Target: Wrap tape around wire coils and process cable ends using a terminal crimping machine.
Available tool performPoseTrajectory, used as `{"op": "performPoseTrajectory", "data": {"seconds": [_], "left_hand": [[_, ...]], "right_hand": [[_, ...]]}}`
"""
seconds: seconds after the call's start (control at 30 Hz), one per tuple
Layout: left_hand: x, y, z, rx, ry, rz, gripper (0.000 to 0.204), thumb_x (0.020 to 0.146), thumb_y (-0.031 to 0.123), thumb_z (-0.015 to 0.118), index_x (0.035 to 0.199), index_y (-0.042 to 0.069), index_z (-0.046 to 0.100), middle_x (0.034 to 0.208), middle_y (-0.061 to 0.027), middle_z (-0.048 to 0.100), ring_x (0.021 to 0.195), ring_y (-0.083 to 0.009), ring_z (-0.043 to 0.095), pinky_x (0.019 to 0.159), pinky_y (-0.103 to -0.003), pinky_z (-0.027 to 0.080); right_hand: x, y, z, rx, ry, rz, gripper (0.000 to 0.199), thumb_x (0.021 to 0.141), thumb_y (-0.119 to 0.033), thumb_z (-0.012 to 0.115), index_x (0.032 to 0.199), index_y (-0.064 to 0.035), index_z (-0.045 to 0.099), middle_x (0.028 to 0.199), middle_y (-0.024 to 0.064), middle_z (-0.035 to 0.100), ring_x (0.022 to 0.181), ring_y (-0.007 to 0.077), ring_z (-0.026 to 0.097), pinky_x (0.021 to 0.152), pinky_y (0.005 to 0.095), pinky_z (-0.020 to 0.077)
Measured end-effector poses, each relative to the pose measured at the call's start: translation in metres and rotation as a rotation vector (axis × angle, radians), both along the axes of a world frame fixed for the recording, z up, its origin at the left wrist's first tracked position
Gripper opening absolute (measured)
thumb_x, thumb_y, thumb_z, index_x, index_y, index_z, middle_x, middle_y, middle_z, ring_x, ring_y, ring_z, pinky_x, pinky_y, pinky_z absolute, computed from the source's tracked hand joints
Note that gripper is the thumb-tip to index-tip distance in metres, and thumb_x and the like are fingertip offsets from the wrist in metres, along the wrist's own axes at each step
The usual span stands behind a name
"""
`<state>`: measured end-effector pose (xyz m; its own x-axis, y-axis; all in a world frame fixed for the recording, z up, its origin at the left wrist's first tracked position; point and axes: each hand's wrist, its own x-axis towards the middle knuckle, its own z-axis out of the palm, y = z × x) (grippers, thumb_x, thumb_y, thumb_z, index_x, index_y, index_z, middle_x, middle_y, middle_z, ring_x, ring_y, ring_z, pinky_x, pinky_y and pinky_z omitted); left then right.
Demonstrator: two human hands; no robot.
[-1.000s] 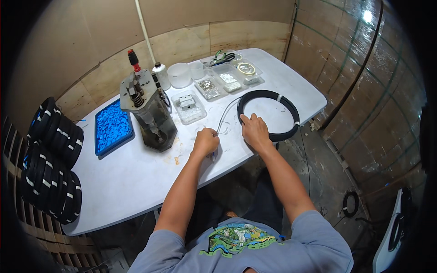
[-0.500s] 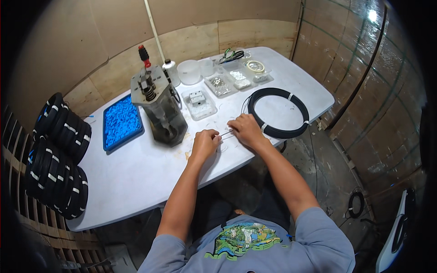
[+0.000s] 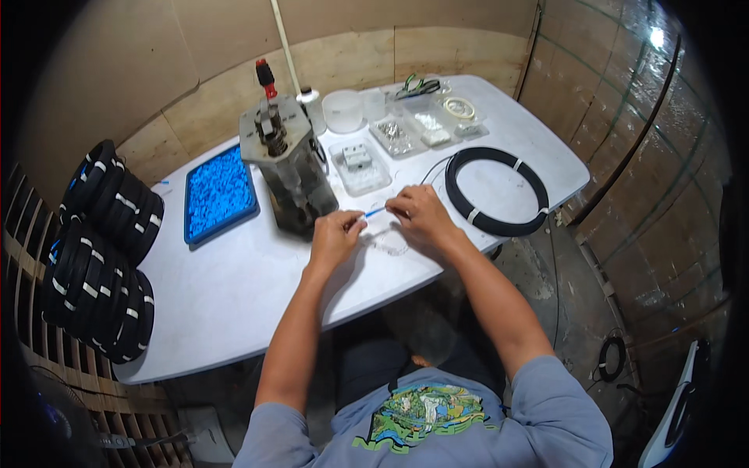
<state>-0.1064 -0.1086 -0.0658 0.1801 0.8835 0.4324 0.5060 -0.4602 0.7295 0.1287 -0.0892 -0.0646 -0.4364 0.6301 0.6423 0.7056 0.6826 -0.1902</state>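
Note:
A small, narrow blue piece (image 3: 374, 212) spans the gap between my hands above the table. My left hand (image 3: 334, 238) is closed in a pinch at its left end. My right hand (image 3: 426, 217) pinches at the other end, where a thin black cable (image 3: 437, 168) runs in from the coil. How the cable meets the blue piece is hidden by my fingers. Right of my right hand lies the large black cable coil (image 3: 535, 178), bound with white bands.
A metal hand press (image 3: 300, 187) with a red-and-black handle stands left of centre, beside a blue tray (image 3: 256, 209) of small blue pieces. Stacked black coils (image 3: 94, 288) sit at the left edge. Clear containers (image 3: 365, 186), a white tub (image 3: 343, 111) and pliers (image 3: 418, 87) stand farther back.
A blue piece now shows between my hands, where a thin strand showed before. My left hand has shifted slightly left and up. The whole view has shifted a little.

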Motion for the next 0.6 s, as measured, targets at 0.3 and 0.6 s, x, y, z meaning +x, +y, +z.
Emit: {"op": "performPoseTrajectory", "data": {"seconds": [0.3, 0.6], "left_hand": [[-0.027, 0.002, 0.006, 0.165, 0.074, 0.03, 0.016, 0.086, 0.01, 0.076, 0.099, 0.001, 0.077, 0.081, -0.0149, 0.071, 0.065, -0.024, 0.067, 0.062, -0.034, 0.053], [-0.056, -0.002, -0.004, 0.178, 0.015, 0.048, 0.014, 0.088, 0.01, 0.075, 0.098, 0.001, 0.077, 0.078, -0.0139, 0.07, 0.063, -0.0231, 0.066, 0.06, -0.034, 0.051]], "right_hand": [[-0.03, 0.012, 0.004, 0.009, 0.03, 0.133, 0.019, 0.086, -0.024, 0.074, 0.105, -0.0176, 0.075, 0.086, 0.0027, 0.068, 0.086, 0.0229, 0.066, 0.082, 0.0409, 0.0468], [-0.059, 0.023, -0.006, 0.048, 0.124, 0.167, 0.014, 0.084, -0.019, 0.076, 0.096, -0.012, 0.074, 0.089, 0.0044, 0.067, 0.086, 0.0249, 0.065, 0.08, 0.0388, 0.0495]]}}
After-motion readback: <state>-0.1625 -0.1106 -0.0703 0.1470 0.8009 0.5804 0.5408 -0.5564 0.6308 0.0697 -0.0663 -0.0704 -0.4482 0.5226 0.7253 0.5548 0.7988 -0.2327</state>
